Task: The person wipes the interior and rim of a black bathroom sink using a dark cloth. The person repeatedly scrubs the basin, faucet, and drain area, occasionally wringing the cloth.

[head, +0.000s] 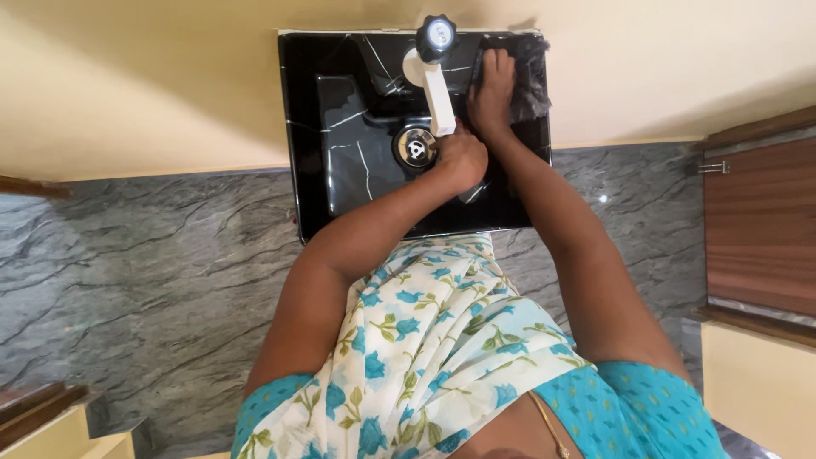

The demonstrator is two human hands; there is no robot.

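A black marble-patterned wash basin (340,161) hangs on a cream wall, seen from above. My right hand (491,89) presses flat on a dark grey cloth (529,76) at the basin's far right corner. My left hand (463,157) is curled in a fist inside the bowl, just right of the metal drain (415,147) and below the white tap spout (439,100) with its black knob (436,36). Whether the left hand holds anything is hidden.
Grey veined stone floor (153,263) lies below the basin. A brown wooden door (761,221) with a metal latch stands at the right. Wooden trim (34,408) shows at the lower left. My floral garment fills the lower middle.
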